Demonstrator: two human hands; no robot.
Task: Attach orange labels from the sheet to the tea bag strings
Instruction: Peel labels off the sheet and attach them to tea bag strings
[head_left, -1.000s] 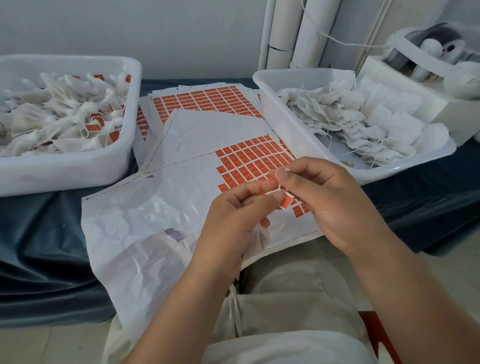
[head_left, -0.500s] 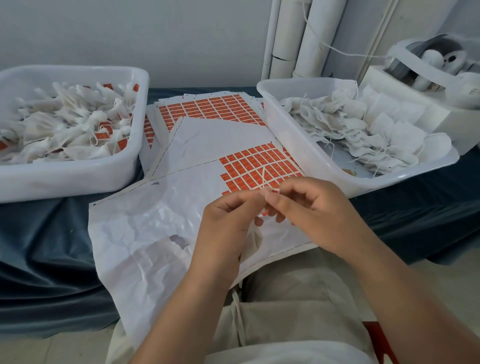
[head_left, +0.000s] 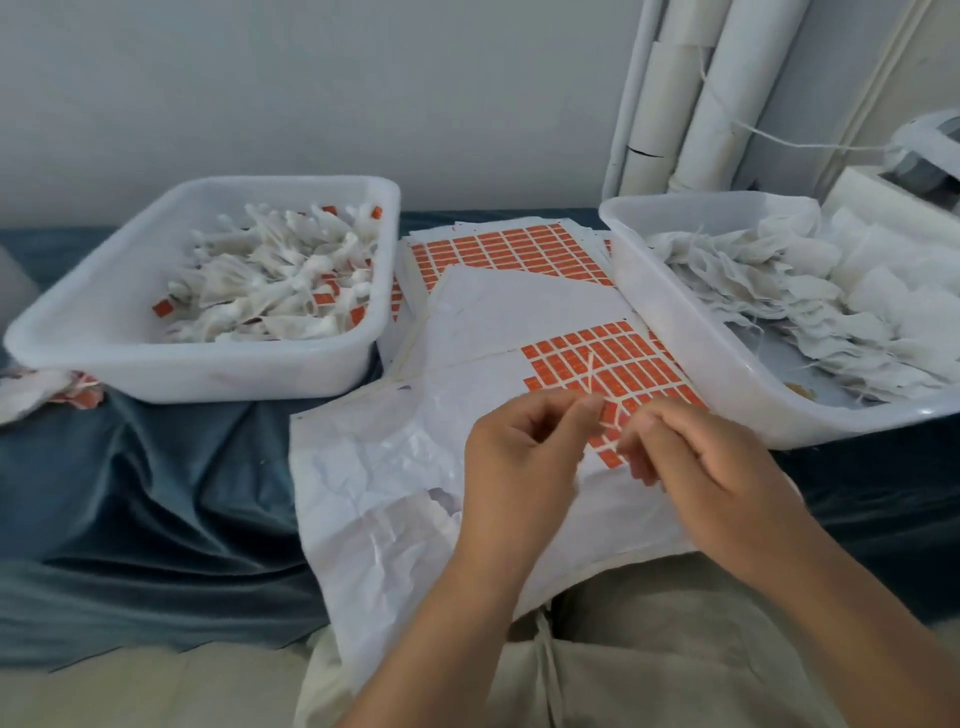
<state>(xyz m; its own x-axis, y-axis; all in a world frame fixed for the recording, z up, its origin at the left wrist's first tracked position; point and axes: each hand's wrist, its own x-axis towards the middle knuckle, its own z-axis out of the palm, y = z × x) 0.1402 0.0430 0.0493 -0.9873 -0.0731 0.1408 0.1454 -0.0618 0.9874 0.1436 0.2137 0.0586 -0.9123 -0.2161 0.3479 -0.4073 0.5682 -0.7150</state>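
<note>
The label sheet (head_left: 597, 358) lies on my lap and the table edge, with a block of orange labels at its upper right and bare backing elsewhere. My left hand (head_left: 519, 457) pinches a thin white tea bag string (head_left: 591, 371), whose free end sticks up over the labels. My right hand (head_left: 701, 467) is just to the right, its fingers curled and pinching the string's lower part. The two hands are a small gap apart. The tea bag itself is hidden behind my left hand.
A white tub (head_left: 104, 353) at the left holds tea bags with orange labels. A second white tub (head_left: 675, 332) at the right holds unlabelled tea bags. More label sheets (head_left: 509, 249) lie between them. A dark blue cloth (head_left: 156, 493) covers the table. White tubes (head_left: 717, 93) lean on the wall.
My hands have drawn slightly apart, and the string's end now sticks up from my left fingers. The view has swung left, showing more of the left tub.
</note>
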